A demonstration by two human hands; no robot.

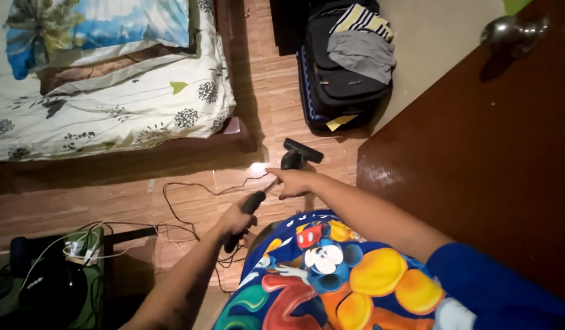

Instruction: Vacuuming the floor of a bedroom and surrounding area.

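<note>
The wooden floor [191,189] runs between the bed [111,91] along the upper left and the dark brown door [478,159] that fills the right side, its metal knob [515,27] at the top right. The open lane of floor is narrow: the bed frame's lower edge borders it on the left, the door's edge cuts diagonally from top centre toward the middle, and a black suitcase [340,85] with folded clothes on top stands at the far end, close against the door's edge. At the lower left a dark table [96,293] carries a power strip [81,249] and tangled cables, and a thin black cord [191,205] loops across the floor from there toward the hands. A bright cartoon-print cloth [319,275] covers the bottom centre, just under both forearms.

The left hand [236,220] is clenched around the black handle of a screwdriver [249,211], whose shaft points up and right toward the other hand. The right hand [295,182] reaches in from the right, its fingers loosely curled and the fingertips meeting the screwdriver's metal tip; whether this grip pinches anything is too small to tell. Just beyond the fingers a small black stand-like object [298,154] rests on the floor, beside a bright glare spot.
</note>
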